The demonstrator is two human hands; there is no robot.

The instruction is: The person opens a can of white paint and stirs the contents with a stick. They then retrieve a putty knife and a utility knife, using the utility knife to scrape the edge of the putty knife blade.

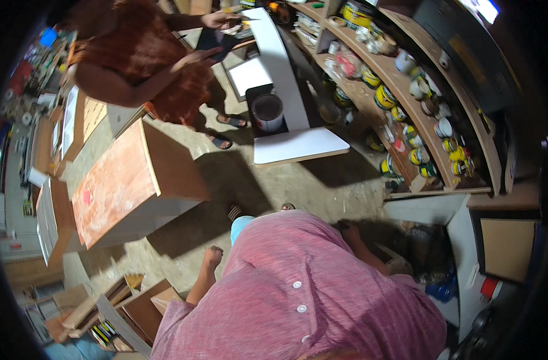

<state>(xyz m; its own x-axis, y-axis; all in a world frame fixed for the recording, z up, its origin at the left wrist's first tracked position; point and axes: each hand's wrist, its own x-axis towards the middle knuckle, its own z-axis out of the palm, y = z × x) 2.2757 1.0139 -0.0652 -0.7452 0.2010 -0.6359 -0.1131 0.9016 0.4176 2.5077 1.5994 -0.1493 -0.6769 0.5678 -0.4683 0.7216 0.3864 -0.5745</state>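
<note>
Boxy brown wooden cabinet (pixel 115 180) sits untouched, ten o'clock off the bare left hand (pixel 213 256), grip curled narrow; bare right hand (pixel 349 231), can't tell.

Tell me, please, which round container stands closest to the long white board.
The large pale container with a dark top, in the corner between that board and the shorter white panel; the smaller ones stand farther right, by the brown wooden shelves.

Head-worn fisheye, close above shirt (pixel 286 294), facing down.
</note>
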